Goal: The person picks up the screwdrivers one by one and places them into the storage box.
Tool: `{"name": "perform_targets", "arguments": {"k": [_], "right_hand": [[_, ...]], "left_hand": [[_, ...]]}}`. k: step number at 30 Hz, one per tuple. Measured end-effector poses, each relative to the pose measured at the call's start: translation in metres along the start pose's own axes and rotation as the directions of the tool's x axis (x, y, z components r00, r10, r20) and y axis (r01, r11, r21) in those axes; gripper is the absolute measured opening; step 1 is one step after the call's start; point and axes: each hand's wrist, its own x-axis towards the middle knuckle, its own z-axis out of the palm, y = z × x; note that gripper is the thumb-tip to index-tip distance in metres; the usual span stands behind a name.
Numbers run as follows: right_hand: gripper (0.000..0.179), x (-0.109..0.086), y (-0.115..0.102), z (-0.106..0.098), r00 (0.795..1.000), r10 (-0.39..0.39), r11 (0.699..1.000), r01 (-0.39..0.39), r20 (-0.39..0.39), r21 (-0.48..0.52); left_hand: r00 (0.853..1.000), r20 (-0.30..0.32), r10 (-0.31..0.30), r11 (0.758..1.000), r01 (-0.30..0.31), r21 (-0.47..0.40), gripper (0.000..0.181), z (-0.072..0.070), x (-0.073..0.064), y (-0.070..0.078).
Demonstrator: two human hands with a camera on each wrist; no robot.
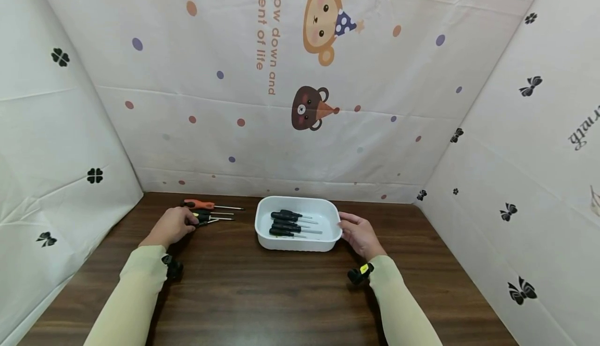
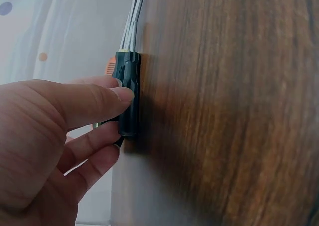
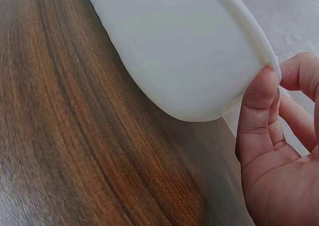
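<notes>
At the left of the table my left hand point(image 1: 174, 226) has thumb and fingers on the black handle of a screwdriver point(image 2: 131, 76). Its metal shaft points right in the head view, beside the shaft of another black-handled screwdriver point(image 1: 204, 212). An orange-handled screwdriver point(image 1: 200, 205) lies just behind them. My right hand point(image 1: 361, 234) pinches the right rim of a white plastic bin point(image 1: 300, 244), thumb on the outside in the right wrist view point(image 3: 260, 89). Several black-handled screwdrivers point(image 1: 287, 226) lie in the bin, shafts to the right.
The dark wood table point(image 1: 262, 294) meets a white printed cloth backdrop point(image 1: 225, 143) at the back. Similar cloth walls stand at the left point(image 1: 61, 143) and right point(image 1: 487, 174). Small cameras are strapped on both wrists.
</notes>
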Motion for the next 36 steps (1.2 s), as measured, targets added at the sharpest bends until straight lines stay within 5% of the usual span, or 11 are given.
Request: {"name": "perform_targets", "arguments": {"k": [20, 27, 36], "right_hand": [[0.048, 0.000, 0.000, 0.001, 1.000, -0.004, 1.000, 0.004, 0.005, 0.008], [0.047, 0.001, 0.000, -0.001, 1.000, -0.001, 1.000, 0.001, 0.007, -0.001], [0.050, 0.000, 0.002, 0.000, 0.999, -0.019, 1.000, 0.019, 0.028, 0.017]], "left_hand": [[0.997, 0.059, -0.049, 0.998, 0.052, -0.046, 0.013, -0.002, -0.003, 0.003], [0.998, 0.014, -0.054, 0.989, 0.055, -0.136, 0.015, -0.002, -0.007, 0.007], [0.988, -0.142, -0.055, 0.959, 0.013, -0.282, 0.022, 0.001, -0.012, 0.021]]}}
